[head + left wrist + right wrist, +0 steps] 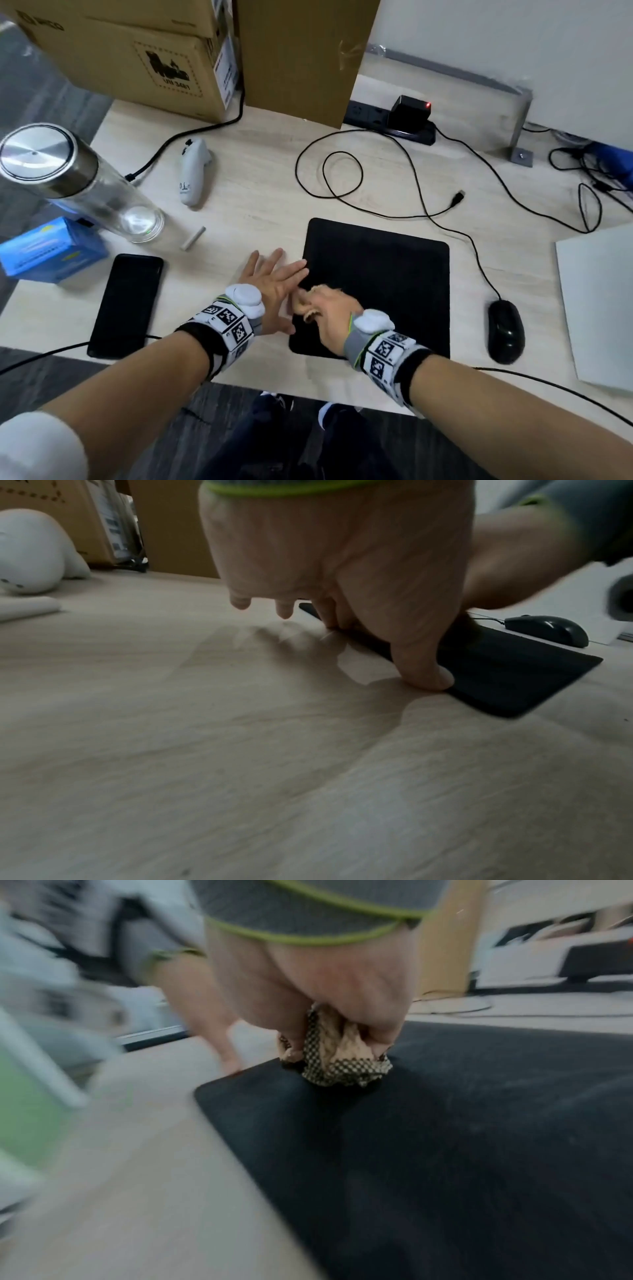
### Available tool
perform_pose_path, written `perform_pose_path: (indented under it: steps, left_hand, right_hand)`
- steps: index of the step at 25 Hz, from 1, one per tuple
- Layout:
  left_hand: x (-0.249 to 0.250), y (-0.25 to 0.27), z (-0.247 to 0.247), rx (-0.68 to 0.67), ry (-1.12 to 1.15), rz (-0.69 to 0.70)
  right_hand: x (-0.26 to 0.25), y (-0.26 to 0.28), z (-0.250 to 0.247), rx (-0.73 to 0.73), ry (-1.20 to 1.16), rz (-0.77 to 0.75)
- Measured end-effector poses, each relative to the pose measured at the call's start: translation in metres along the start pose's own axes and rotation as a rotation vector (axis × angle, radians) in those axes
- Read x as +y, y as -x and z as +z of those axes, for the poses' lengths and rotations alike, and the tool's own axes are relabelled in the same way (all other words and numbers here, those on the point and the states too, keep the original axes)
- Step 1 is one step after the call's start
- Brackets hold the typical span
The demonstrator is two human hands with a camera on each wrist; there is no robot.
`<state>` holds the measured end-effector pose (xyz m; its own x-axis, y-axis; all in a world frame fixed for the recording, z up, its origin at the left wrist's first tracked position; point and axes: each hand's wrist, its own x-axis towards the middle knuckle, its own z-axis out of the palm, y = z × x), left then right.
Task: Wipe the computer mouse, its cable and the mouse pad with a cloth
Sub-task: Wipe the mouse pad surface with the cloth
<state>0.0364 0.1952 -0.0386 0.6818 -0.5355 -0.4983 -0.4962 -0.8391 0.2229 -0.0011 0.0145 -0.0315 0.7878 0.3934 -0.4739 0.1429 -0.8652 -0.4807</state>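
A black mouse pad [383, 274] lies on the pale wooden desk [246, 205]. My left hand [274, 291] is spread flat, its fingers [424, 674] pressing the pad's left edge [507, 669]. My right hand [329, 315] grips a bunched tan checkered cloth [339, 1050] and presses it on the pad [445, 1137] near its left side. The black mouse [506, 330] sits to the right of the pad, also seen in the left wrist view [548, 628]. Its thin black cable [445, 219] loops across the desk behind the pad.
A black phone [125, 305], a glass bottle with a steel lid [78, 185], a blue box [44, 250] and a white controller [193, 171] sit at the left. Cardboard boxes [137, 54] and a power strip [387, 120] stand at the back. A white sheet [599, 301] lies at the right.
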Motion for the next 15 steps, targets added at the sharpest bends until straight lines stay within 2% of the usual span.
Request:
perform_pose_path:
  steps: [2,3,4,5,7,9,10,12,13,15]
  left_hand:
    - [0.002,0.001,-0.001,-0.004,-0.006,0.000]
    - [0.002,0.001,-0.002,-0.012,-0.008,0.000]
    - [0.002,0.001,-0.003,-0.016,-0.009,0.001]
    - [0.003,0.001,-0.003,-0.016,-0.014,0.006]
    - [0.003,0.000,-0.003,-0.019,-0.030,0.014]
    - [0.003,0.000,-0.003,-0.033,-0.058,0.015]
    - [0.003,-0.001,-0.003,-0.035,-0.071,0.011]
    - [0.006,-0.002,-0.002,-0.046,-0.097,0.001]
    - [0.006,-0.002,-0.001,-0.044,-0.102,-0.005]
    - [0.007,-0.002,0.001,-0.046,-0.091,-0.025]
  right_hand:
    - [-0.008,0.031,0.008,-0.209,0.020,-0.125]
    - [-0.007,0.038,0.005,-0.249,0.006,-0.146]
    - [-0.007,0.040,-0.005,-0.219,-0.016,-0.142]
    - [-0.003,0.032,-0.017,-0.120,-0.046,-0.106]
    - [0.011,-0.002,-0.052,0.186,-0.091,0.002]
    - [0.030,-0.039,-0.083,0.382,-0.093,0.134]
    - [0.036,-0.054,-0.095,0.408,-0.066,0.197]
    - [0.048,-0.072,-0.094,0.320,0.081,0.291]
    - [0.048,-0.072,-0.082,0.256,0.119,0.286]
    - [0.042,-0.056,-0.050,0.255,0.004,0.192]
